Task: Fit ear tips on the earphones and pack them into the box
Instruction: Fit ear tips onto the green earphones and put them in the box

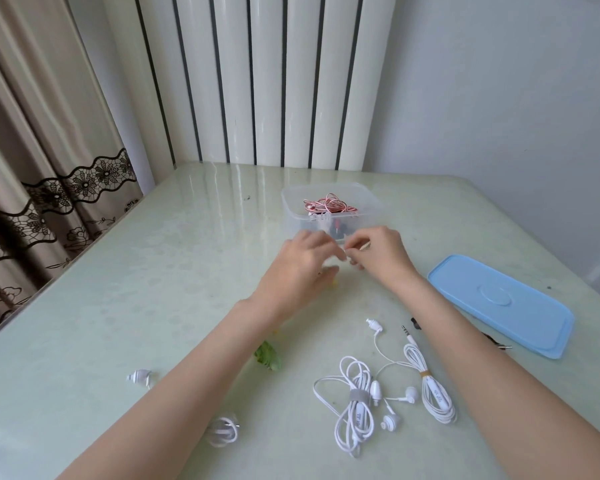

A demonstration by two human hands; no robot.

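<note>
My left hand (305,261) and my right hand (378,254) meet fingertip to fingertip just in front of the clear plastic box (288,206). Together they pinch a small white piece (349,260), too blurred to identify. Inside the box lies a coiled pink-and-white earphone cable (329,204) with something dark below it. Two bundled white earphones (355,410) (435,393) lie near the table's front, between my forearms. A loose white earbud (139,377) sits at the left. Another white cable bundle (224,431) pokes out from under my left forearm.
The blue box lid (499,306) lies flat at the right, with small black pieces (415,323) (496,341) beside it. A green scrap (267,355) lies next to my left forearm. The table (153,271) ends at a radiator behind and a curtain on the left.
</note>
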